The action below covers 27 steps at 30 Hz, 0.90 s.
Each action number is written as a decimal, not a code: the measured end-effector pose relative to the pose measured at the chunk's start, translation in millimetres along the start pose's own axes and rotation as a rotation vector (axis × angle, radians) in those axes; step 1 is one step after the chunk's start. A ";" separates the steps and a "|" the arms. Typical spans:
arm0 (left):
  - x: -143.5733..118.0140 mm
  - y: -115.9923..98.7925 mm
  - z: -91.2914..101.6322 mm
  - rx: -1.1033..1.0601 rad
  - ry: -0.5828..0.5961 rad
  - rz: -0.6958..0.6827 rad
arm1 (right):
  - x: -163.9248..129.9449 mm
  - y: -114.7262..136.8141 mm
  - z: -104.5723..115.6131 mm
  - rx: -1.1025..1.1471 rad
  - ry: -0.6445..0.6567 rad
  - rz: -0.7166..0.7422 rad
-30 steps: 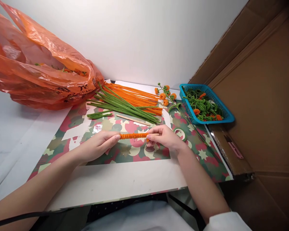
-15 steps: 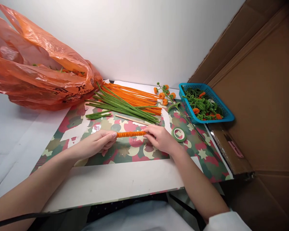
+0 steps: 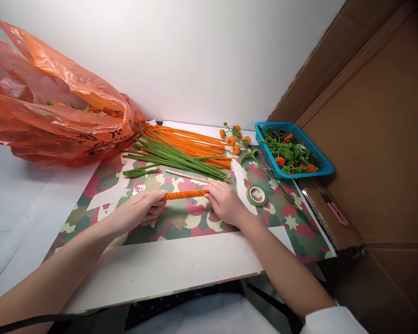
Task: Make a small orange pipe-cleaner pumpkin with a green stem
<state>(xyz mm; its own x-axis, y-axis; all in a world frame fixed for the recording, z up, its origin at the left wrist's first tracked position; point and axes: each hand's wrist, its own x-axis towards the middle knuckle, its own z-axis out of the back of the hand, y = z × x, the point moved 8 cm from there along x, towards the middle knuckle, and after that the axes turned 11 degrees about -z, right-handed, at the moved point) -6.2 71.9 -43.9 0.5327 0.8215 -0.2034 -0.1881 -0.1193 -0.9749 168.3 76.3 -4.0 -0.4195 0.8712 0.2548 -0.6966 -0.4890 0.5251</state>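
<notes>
Between my hands stretches an orange pipe cleaner (image 3: 184,195), wound into a tight coil and held nearly level above the patterned mat (image 3: 195,227). My left hand (image 3: 144,208) pinches its left end between thumb and fingers. At the other end, my right hand (image 3: 225,202) is closed on the coil, its fingertips hiding that tip. Just behind my hands lies a thin wooden stick (image 3: 186,176). Beyond it rest a bundle of green pipe cleaners (image 3: 181,160) and a bundle of straight orange pipe cleaners (image 3: 191,139). A roll of green tape (image 3: 257,195) lies right of my right hand.
A large orange plastic bag (image 3: 62,125) stands at the left. At the right, a blue basket (image 3: 325,169) holds green and orange pieces, beside a cardboard wall (image 3: 379,130). A stem with orange flowers (image 3: 231,140) and a pink cutter (image 3: 337,213) lie nearby.
The view has shifted slightly, so things sit a little lower and further left. Both hands keep hold of the coil, which now tilts slightly up to the right.
</notes>
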 end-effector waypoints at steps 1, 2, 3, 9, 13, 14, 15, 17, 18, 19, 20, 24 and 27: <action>0.2 -1.8 5.2 0.080 -0.060 -0.047 | 0.1 -1.0 -0.8 0.045 0.023 -0.024; 0.0 -4.9 9.0 0.172 -0.101 -0.099 | 0.2 -2.4 -1.8 0.096 0.053 -0.058; -0.6 -9.4 12.0 0.268 -0.133 -0.154 | 0.1 -4.0 -3.2 0.149 0.091 -0.102; -3.8 -32.5 14.0 0.668 -0.151 -0.330 | -3.4 -10.8 -11.6 0.373 0.325 -0.315; -6.8 -41.9 17.7 0.710 -0.196 -0.384 | -5.9 -16.7 -13.1 0.485 0.389 -0.392; -8.7 -47.1 19.2 0.727 -0.227 -0.436 | -7.0 -19.1 -14.0 0.524 0.403 -0.419; -11.1 -52.6 20.6 0.750 -0.260 -0.496 | -8.2 -21.4 -14.9 0.565 0.417 -0.444; -16.5 -62.3 22.4 0.797 -0.314 -0.618 | -10.2 -24.7 -16.5 0.635 0.442 -0.473; -18.9 -65.6 22.7 0.814 -0.328 -0.667 | -11.0 -25.6 -16.9 0.657 0.453 -0.477; -20.8 -68.1 22.5 0.821 -0.331 -0.709 | -11.7 -26.0 -17.3 0.671 0.467 -0.478; -22.1 -69.5 21.7 0.823 -0.321 -0.739 | -12.5 -26.2 -17.9 0.681 0.484 -0.481; -24.4 -73.0 17.8 0.822 -0.284 -0.784 | -16.5 -25.8 -21.0 0.730 0.567 -0.529; -23.9 -74.3 16.9 0.820 -0.278 -0.774 | -17.0 -23.2 -19.8 0.714 0.590 -0.519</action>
<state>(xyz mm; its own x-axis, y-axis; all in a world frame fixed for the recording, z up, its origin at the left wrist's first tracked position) -18.9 70.6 34.9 0.5585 0.6234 0.5472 -0.4238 0.7815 -0.4579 180.1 72.0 -36.6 -0.5187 0.7136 -0.4709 -0.4483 0.2420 0.8605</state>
